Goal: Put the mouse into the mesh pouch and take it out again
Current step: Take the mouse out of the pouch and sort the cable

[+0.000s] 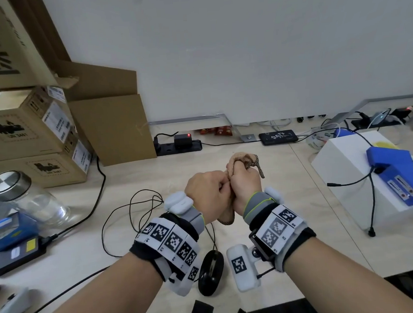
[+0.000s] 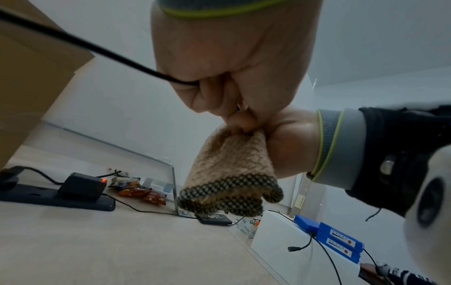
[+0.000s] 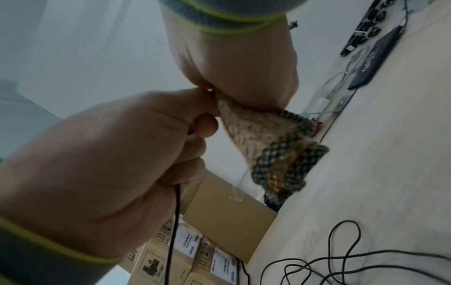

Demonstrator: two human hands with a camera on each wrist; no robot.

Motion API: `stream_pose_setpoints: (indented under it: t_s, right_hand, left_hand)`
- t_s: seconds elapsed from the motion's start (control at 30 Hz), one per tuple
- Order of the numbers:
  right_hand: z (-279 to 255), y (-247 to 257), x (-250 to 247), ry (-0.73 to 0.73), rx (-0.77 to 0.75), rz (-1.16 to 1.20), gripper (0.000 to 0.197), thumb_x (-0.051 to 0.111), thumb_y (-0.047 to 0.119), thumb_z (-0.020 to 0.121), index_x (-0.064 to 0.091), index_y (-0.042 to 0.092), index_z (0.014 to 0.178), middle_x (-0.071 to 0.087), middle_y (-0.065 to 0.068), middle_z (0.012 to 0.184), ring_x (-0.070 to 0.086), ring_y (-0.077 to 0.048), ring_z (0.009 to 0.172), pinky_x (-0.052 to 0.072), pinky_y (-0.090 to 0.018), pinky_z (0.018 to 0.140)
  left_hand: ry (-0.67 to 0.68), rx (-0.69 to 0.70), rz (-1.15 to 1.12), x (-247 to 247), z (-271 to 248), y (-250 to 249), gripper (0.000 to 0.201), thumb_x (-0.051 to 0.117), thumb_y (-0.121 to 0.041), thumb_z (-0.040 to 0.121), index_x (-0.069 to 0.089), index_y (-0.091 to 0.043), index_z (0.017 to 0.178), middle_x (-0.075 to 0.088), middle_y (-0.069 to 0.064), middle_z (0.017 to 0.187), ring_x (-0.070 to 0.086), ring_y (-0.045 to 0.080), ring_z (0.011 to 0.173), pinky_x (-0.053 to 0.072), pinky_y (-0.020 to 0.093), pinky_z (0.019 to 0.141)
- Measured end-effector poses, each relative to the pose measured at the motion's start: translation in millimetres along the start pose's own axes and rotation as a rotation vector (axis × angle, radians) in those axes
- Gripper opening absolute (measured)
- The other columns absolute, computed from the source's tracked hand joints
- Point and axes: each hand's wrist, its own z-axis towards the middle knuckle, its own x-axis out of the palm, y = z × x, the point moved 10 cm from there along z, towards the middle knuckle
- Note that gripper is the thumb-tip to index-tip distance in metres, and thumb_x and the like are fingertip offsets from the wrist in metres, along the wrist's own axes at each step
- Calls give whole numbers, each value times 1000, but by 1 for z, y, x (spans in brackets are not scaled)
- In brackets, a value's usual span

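Observation:
Both hands meet above the middle of the table around a tan mesh pouch (image 1: 242, 158) with a dark checked rim (image 2: 231, 200). My right hand (image 1: 245, 185) grips the pouch in its fist, with the rim end sticking out beyond it. My left hand (image 1: 207, 190) is curled round the thin black mouse cable (image 2: 97, 49), and its thumb and forefinger pinch the pouch's edge (image 3: 219, 108). The black mouse (image 1: 211, 272) lies on the table below my wrists, outside the pouch. Its cable (image 1: 141, 208) loops over the table to the left.
Cardboard boxes (image 1: 30, 133) stack at the left, with a lidded glass jar (image 1: 27, 201) in front. A power strip (image 1: 178, 146) lies along the back. A white box (image 1: 346, 172) carrying a blue device (image 1: 400, 176) stands at the right. The table's front edge is close behind the mouse.

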Motion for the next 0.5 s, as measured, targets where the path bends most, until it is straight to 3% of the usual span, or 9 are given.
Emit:
stream_pose_setpoints:
  t_s: [0.07, 0.17, 0.3, 0.4, 0.5]
  right_hand:
    - [2, -4, 3, 6, 17, 68, 37, 40, 10, 86, 46, 14, 50, 50, 0, 49, 46, -22, 50, 40, -30, 54]
    - [1, -8, 8, 21, 54, 193, 40, 34, 4, 90, 42, 13, 52, 47, -1, 48, 43, -18, 44, 37, -22, 45]
    - [16, -16, -4, -13, 130, 349, 37, 37, 6, 94, 46, 13, 59, 52, -5, 58, 52, -24, 52, 44, -27, 49]
    - [22, -22, -4, 110, 206, 502, 27, 50, 22, 99, 65, 15, 78, 68, 1, 75, 68, -12, 66, 53, -27, 62]
    - [6, -26, 9, 284, 263, 543, 26, 46, 26, 101, 64, 7, 106, 69, -4, 104, 67, -13, 92, 51, -26, 75]
  left_hand:
    - [-15, -11, -5, -1, 0, 3, 26, 49, -29, 83, 67, -12, 75, 63, 6, 65, 54, 30, 67, 37, 34, 58]
    - [-23, -72, 2, 0, 0, 15, 21, 57, -27, 87, 62, -14, 71, 51, 0, 59, 46, 25, 65, 27, 31, 59]
    - [-54, -102, -129, -6, -10, 30, 20, 61, -24, 88, 66, -13, 72, 49, -7, 49, 47, 16, 53, 35, 28, 53]
    - [-37, -362, -593, -1, -13, 61, 22, 55, -18, 93, 68, -14, 76, 45, -11, 44, 37, 7, 41, 30, 20, 42]
    - [76, -594, -1059, 17, -18, 73, 23, 46, -13, 98, 61, -9, 81, 30, -7, 47, 21, 8, 40, 14, 18, 38]
